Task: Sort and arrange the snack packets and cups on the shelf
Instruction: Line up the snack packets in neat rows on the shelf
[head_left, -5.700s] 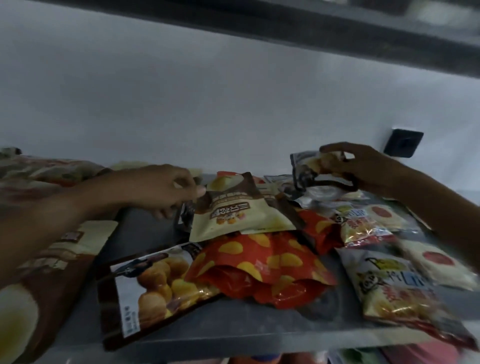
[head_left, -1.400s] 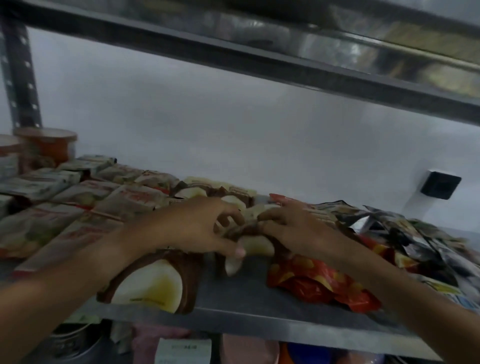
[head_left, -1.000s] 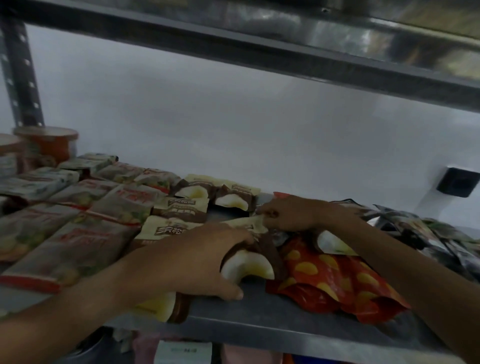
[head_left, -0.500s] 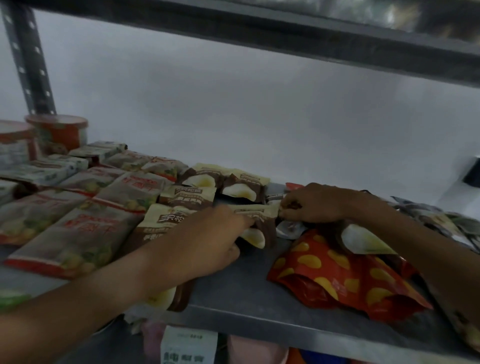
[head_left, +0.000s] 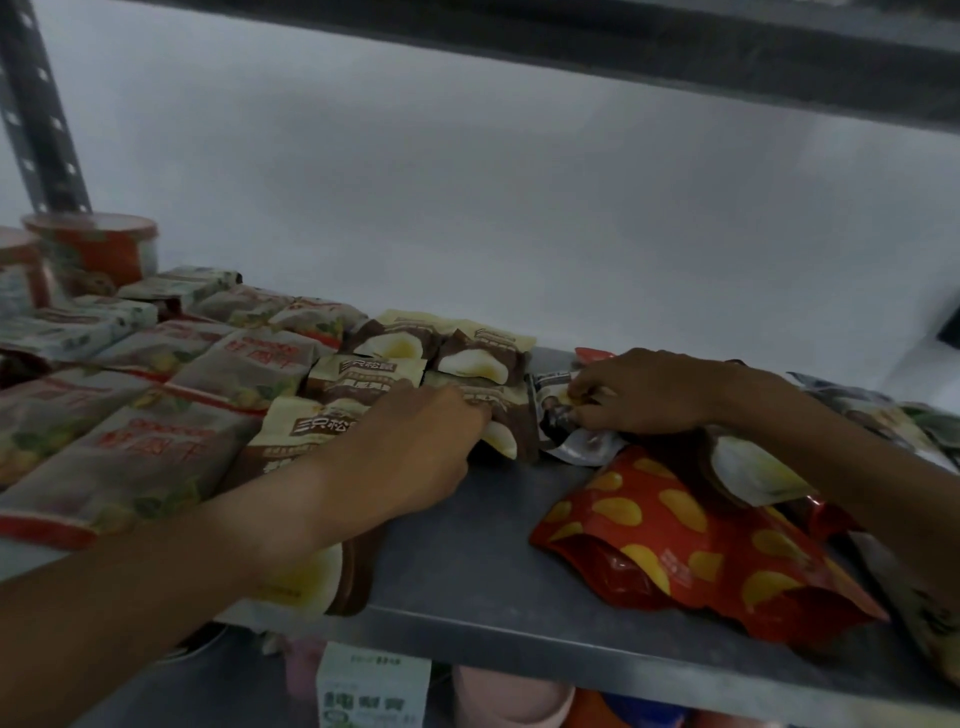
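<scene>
Sorting roughly half complete: grey foil packets (head_left: 156, 447) and brown-and-cream pouches (head_left: 363, 374) ranked left on grey metal shelf (head_left: 467, 587). Left hand (head_left: 415, 447) pressing one pouch, grip unclear; right hand (head_left: 644, 395) pinching small dark packet (head_left: 556, 410). Red chip bag (head_left: 691, 540) and right-hand heap outstanding.

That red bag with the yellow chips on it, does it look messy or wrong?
Yes. The red chip bag lies crumpled and slanted near the front edge of the shelf, apart from the neat rows of packets on the left. Another brown-and-cream packet lies partly on top of it.
</scene>
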